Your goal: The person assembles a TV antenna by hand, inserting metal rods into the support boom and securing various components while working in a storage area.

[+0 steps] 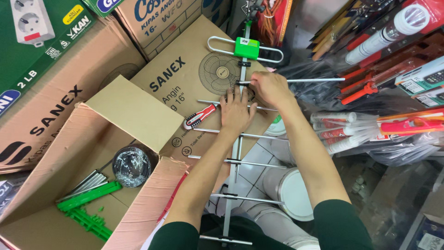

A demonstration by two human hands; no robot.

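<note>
A metal antenna with a long boom and several thin cross rods lies over a brown fan carton. A green plastic block with a looped element sits at its far end. My left hand lies flat on the boom, fingers spread, beside a red-and-white handled screwdriver. My right hand pinches a cross rod where it meets the boom.
An open carton at lower left holds a coil of cable, green plastic parts and metal rods. More cartons stack at upper left. Packaged tools and tubes crowd the right. White buckets stand below.
</note>
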